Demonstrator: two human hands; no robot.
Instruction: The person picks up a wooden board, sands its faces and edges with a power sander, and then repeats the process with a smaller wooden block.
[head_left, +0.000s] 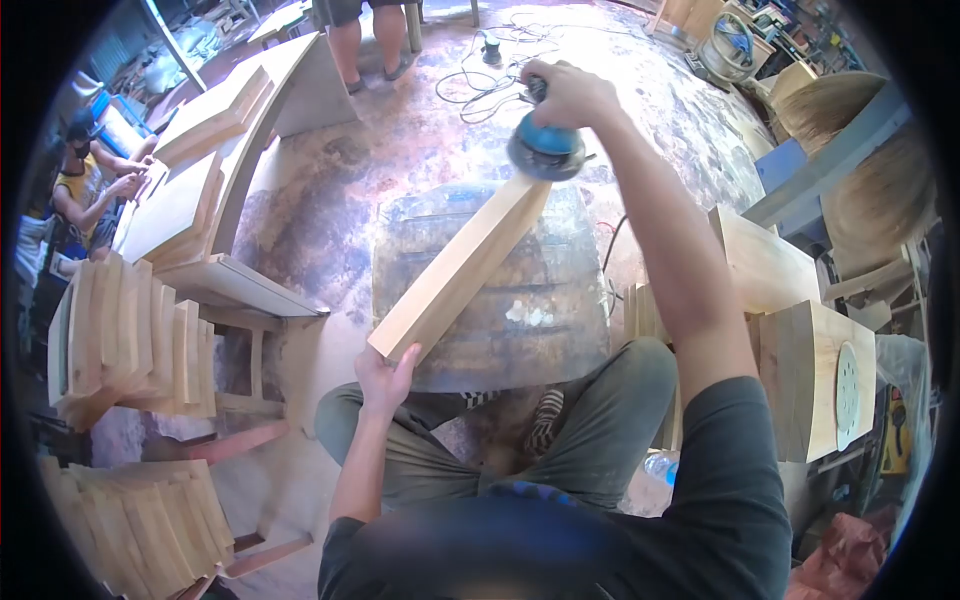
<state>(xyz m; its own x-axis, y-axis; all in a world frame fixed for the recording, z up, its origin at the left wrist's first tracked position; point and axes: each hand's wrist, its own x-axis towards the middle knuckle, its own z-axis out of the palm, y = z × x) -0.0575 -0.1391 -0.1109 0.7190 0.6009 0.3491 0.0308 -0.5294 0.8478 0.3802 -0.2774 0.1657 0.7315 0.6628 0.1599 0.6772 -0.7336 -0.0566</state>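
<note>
A pale wooden block (455, 275), long and square-edged, slants across the worn low table (540, 330) before my knees. My left hand (385, 375) grips its near end, thumb along the side and fingers partly hidden under it. At the far end, a blue orbital sander (545, 145) meets the wood with its round pad. My right hand (575, 95) is wrapped round the top of the sander, arm stretched forward.
Stacked wooden pieces (130, 335) stand at my left, with another stack (145, 525) below. More blocks (800, 370) are at my right, one bearing a sanding disc (848, 395). Cables (470, 95) lie on the floor ahead. A person (95, 190) works at the left bench; another person's legs (370, 45) stand beyond.
</note>
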